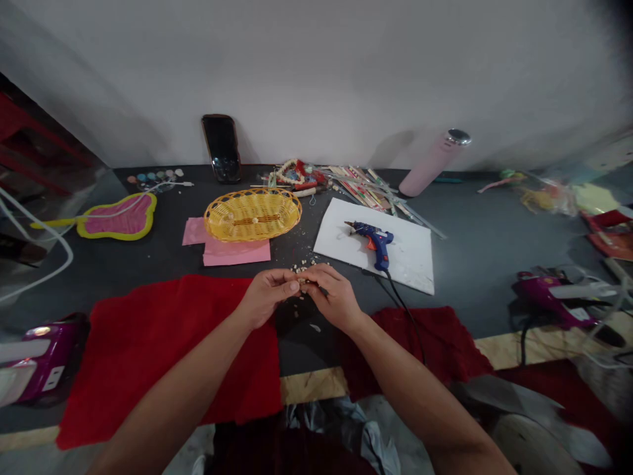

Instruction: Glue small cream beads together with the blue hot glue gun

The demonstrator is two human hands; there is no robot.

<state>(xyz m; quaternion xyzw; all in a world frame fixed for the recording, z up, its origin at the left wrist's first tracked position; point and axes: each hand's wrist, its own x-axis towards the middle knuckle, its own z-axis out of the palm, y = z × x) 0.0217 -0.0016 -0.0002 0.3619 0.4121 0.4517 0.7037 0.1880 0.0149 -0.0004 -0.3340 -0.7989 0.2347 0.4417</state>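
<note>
My left hand (264, 298) and my right hand (339, 298) meet over the dark tabletop, fingertips pinched together. Between them is a small tan piece, mostly covered by the fingers, too small to name. Small pale bits (299, 268) lie scattered just beyond and below the fingers. A yellow woven basket (230, 227) stands beyond my left hand, partly on pink paper sheets (237, 254). To the right of my right hand, a blue glue gun (378, 244) lies on a white board (413, 267), its black cord running toward me.
Red cloth (173, 336) lies under my left forearm, darker red cloth (440, 336) under the right. Along the wall are a phone (221, 148), colored sticks (363, 188) and a pink bottle (430, 165). Purple devices sit at both sides, with a yellow-rimmed pink shape (119, 216) at left.
</note>
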